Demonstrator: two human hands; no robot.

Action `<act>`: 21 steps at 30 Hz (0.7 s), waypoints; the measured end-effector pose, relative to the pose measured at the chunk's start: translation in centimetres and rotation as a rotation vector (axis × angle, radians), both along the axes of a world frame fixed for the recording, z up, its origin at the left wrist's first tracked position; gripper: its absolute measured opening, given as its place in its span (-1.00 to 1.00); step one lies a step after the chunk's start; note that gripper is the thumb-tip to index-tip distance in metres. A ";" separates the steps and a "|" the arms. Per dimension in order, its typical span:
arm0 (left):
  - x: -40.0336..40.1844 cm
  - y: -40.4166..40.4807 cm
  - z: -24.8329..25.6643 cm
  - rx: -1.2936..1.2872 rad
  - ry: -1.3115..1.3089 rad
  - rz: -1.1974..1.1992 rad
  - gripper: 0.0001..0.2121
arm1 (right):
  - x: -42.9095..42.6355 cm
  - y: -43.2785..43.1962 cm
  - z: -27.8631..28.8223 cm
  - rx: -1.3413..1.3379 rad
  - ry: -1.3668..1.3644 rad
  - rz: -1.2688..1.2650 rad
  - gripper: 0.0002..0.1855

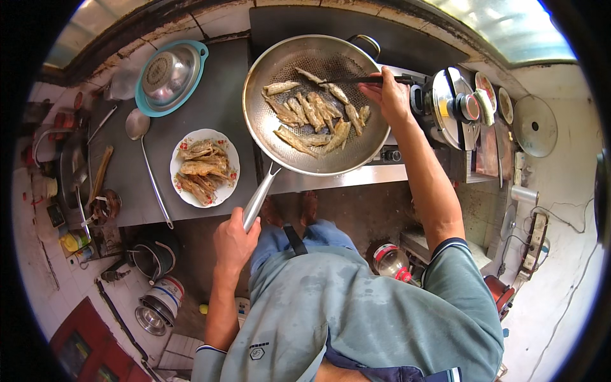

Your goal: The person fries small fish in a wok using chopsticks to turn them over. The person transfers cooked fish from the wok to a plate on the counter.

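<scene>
My left hand (236, 240) is closed around the metal handle of a large frying pan (320, 164), which sits over the stove. In the pan lie several pieces of browned fish (310, 111), most of them near its middle. Dark chopsticks (355, 80) are held in my right hand (389, 93) above the pan's right side, their tips at a piece of fish in the upper middle. A flowered white plate (233, 191) with a pile of fried fish (204, 167) stands left of the pan. Further left rests a metal ladle (152, 174).
A blue-green basin (198, 90) with a metal bowl upside down in it lies at the counter's back left. A pressure cooker (446, 112) stands close by my right forearm. On the floor are a dark bucket (152, 260) and a clear plastic bottle (390, 260) with a red cap.
</scene>
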State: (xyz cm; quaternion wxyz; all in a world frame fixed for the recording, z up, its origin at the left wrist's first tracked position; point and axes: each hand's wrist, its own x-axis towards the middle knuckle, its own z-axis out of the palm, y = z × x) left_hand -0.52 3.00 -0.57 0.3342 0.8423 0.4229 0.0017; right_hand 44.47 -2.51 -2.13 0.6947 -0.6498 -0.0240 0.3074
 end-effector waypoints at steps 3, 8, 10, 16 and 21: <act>0.1 0.0 0.2 0.000 0.005 0.006 -0.74 | -1.1 -0.2 0.3 0.015 -0.241 0.068 -0.58; 0.1 -0.1 0.2 0.005 -0.011 0.013 -0.75 | -5.8 0.1 0.4 -0.094 -0.619 0.144 -0.75; 0.1 -0.1 0.1 0.001 -0.012 0.012 -0.75 | -7.7 0.2 -0.1 -0.104 -0.833 0.207 -0.82; 0.1 0.0 0.0 0.002 -0.012 0.012 -0.75 | -10.1 -0.1 -0.1 -0.169 -1.278 0.433 -0.83; -0.1 0.0 -0.1 0.006 -0.013 0.003 -0.74 | -10.3 -0.1 -1.2 -0.209 -1.305 0.521 -0.81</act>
